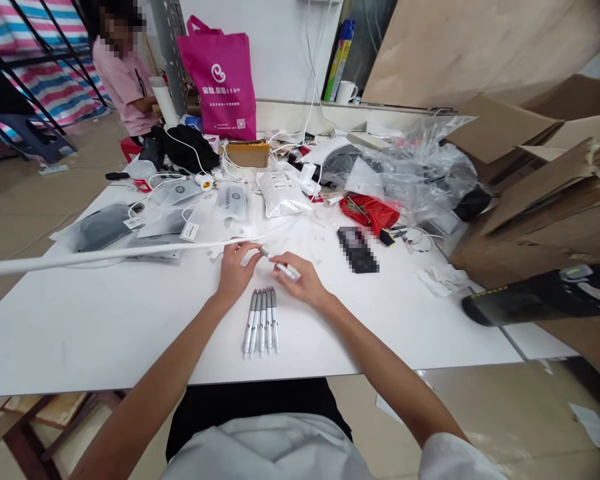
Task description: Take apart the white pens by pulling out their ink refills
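Observation:
Both my hands are at one pen point(286, 271) with a white barrel and a grey grip, above the white table point(145, 320). My left hand point(237, 267) pinches its grey front end between thumb and fingertips. Wrapped round the white barrel are the fingers of my right hand point(300, 275). Just below, several pens point(261, 321) of the same grey and white look lie side by side in a row, tips pointing away from me. Part of the held pen is hidden by my right fingers.
A white cable point(130, 253) crosses at the left. Packed pouches point(107, 225), a white parcel point(281, 193), a red bag point(370, 212) and a phone-like dark slab point(358, 250) lie behind my hands. A dark bottle point(535, 297) and cardboard boxes point(510, 233) stand right. A person point(125, 87) is back left.

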Tool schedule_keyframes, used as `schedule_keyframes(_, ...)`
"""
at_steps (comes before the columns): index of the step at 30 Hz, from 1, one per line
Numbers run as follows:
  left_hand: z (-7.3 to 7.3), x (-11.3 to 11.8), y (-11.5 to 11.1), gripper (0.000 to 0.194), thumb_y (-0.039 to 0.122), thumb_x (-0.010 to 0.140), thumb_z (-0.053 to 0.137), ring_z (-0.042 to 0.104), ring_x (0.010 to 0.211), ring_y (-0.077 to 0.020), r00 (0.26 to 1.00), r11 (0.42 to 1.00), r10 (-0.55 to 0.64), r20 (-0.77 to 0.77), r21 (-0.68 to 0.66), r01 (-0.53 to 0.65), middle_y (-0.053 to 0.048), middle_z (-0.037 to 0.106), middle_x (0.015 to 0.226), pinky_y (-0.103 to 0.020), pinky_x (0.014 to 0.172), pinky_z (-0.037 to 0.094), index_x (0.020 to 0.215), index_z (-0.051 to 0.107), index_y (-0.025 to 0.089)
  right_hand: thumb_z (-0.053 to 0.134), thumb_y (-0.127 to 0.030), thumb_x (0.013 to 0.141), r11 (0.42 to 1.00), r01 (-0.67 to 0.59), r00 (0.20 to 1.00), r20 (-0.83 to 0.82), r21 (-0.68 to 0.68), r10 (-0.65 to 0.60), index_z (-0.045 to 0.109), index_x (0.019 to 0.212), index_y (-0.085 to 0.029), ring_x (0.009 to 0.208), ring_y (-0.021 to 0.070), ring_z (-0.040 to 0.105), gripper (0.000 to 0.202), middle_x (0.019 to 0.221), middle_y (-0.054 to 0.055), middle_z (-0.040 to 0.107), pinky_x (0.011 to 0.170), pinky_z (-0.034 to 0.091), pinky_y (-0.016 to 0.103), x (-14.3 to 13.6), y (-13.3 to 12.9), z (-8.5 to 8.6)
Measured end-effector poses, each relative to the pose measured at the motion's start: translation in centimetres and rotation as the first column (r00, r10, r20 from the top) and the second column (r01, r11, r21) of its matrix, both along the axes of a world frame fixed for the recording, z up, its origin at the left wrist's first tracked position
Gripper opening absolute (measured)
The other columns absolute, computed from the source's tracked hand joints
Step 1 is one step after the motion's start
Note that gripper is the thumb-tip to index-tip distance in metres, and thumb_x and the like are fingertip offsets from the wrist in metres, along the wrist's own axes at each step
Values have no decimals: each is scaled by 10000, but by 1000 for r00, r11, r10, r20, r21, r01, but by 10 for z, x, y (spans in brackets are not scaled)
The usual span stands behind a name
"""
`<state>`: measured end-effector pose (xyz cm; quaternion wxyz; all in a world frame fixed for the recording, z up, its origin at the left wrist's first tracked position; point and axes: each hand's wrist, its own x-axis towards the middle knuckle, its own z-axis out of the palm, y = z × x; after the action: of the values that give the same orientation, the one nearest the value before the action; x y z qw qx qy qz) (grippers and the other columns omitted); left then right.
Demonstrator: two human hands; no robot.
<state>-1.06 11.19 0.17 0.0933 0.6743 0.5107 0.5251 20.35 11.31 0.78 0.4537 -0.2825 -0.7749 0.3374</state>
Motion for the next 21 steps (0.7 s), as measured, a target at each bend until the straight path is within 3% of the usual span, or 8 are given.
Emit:
schedule_keyframes(3, 1, -3, 1, 201, 257, 1015, 646, 720, 970, -206, 996, 993, -86, 24, -82, 88, -72, 780, 1058, -372, 930, 572, 1170, 767, 210, 783, -620, 914, 980, -115, 977, 194, 163, 83, 671, 1391, -198, 1060, 269, 691, 647, 1156, 136, 723, 971, 576, 454, -3, -3, -7)
schedule_keyframes(6, 3, -1, 0, 275, 309, 1064, 571, 740, 1078, -209, 980, 973, -136, 144, -168, 160, -93, 799, 1190, -376, 1007, 568, 1228, 767, 206, 797, -698, 860, 961, -170, 956, 274, 220, 106, 605, 1491, -196, 1153, 308, 679, 829, 1275, 173, 706, 1010, 580, 503, -4, -1, -13)
schedule_keyframes(9, 4, 6, -2, 325, 388, 1057, 601, 735, 1152, -223, 943, 935, -169, 286, -255, 245, -113, 786, 1255, -369, 1034, 576, 1261, 766, 196, 791, -676, 880, 945, -197, 949, 293, 260, 117, 598, 1496, -180, 1171, 317, 672, 814, 1299, 182, 708, 1024, 575, 520, -4, 0, -15)
schedule_keyframes(14, 6, 8, -1, 490, 397, 962, 740, 715, 794, -144, 873, 844, -204, 443, -372, 386, -51, 734, 1037, -286, 793, 586, 1407, 673, 205, 733, -602, 960, 934, -245, 919, 369, 259, 139, 630, 1438, -184, 1133, 317, 662, 644, 1235, 172, 725, 1003, 564, 522, -7, -5, -13)
schedule_keyframes(18, 14, -3, 1, 419, 316, 955, 689, 609, 692, -109, 941, 881, -161, 297, -386, 273, -18, 675, 944, -263, 705, 533, 1362, 705, 216, 719, -589, 977, 930, -272, 905, 393, 249, 160, 580, 1507, -179, 1088, 288, 645, 684, 1227, 161, 711, 975, 549, 489, -8, -12, -12)
schedule_keyframes(21, 22, -10, 2, 321, 265, 924, 666, 579, 710, -135, 984, 924, -141, 109, -343, 170, -19, 670, 874, -277, 700, 518, 1223, 772, 216, 729, -630, 954, 926, -314, 882, 426, 209, 203, 639, 1459, -223, 1095, 284, 624, 655, 1225, 139, 689, 981, 519, 493, -10, -18, -11)
